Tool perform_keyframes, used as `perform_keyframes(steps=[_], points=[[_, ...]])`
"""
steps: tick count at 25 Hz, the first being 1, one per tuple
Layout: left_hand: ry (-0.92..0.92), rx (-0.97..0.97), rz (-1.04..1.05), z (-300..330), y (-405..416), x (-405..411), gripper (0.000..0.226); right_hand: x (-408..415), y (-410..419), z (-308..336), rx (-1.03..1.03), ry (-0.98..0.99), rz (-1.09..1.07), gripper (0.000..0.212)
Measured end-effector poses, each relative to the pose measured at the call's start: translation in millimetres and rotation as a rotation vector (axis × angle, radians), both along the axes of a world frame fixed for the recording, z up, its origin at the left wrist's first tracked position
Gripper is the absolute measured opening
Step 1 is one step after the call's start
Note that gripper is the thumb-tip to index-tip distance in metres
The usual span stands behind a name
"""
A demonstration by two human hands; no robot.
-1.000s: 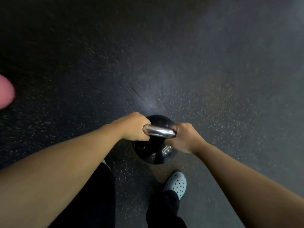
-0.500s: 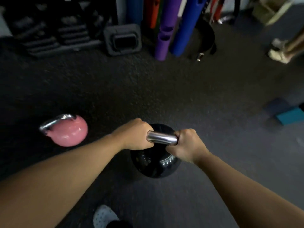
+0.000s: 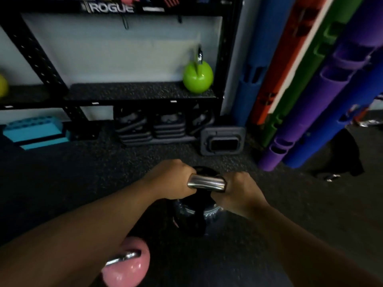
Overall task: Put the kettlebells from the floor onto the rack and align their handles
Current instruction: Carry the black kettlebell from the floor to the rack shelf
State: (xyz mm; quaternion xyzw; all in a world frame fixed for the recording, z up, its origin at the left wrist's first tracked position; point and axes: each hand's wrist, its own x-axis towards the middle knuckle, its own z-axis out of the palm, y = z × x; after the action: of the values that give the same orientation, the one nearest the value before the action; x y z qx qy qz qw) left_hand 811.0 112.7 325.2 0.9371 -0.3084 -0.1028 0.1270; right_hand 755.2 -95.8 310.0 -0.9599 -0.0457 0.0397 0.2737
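Note:
A black kettlebell (image 3: 193,216) with a shiny steel handle hangs below my two hands, off the floor. My left hand (image 3: 172,179) grips the handle's left end and my right hand (image 3: 238,190) grips its right end. A pink kettlebell (image 3: 130,270) lies on the dark floor under my left forearm. Ahead stands the black rack (image 3: 134,93) with a rubber-topped shelf. A green kettlebell (image 3: 198,76) sits at the shelf's right end, its handle upright. A yellow-green one (image 3: 3,85) shows at the far left edge.
Under the shelf lie stacked black plates (image 3: 153,129) and a grey weight block (image 3: 222,140). Teal blocks (image 3: 34,131) sit at the left on the floor. Blue, orange, green and purple tubes (image 3: 310,100) lean against the wall at the right.
The view has lifted from the floor to the rack, which is now close ahead. The black kettlebell stays in both hands; the pink one has slid from the left to below my left arm.

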Motion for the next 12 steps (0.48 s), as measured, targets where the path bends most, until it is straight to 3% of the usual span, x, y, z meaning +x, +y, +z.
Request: perform_keyframes(steps=[9,12], points=[[-0.144,-0.004,0.084,-4.2,49.2,226.6,0.025,260.9,40.1,5.3,0.011,-0.001,0.148,0.009],[-0.153,0.003,0.140,-15.3,72.8,301.7,0.014,347.2,66.5,-1.2,-0.013,0.031,0.154,0.010]])
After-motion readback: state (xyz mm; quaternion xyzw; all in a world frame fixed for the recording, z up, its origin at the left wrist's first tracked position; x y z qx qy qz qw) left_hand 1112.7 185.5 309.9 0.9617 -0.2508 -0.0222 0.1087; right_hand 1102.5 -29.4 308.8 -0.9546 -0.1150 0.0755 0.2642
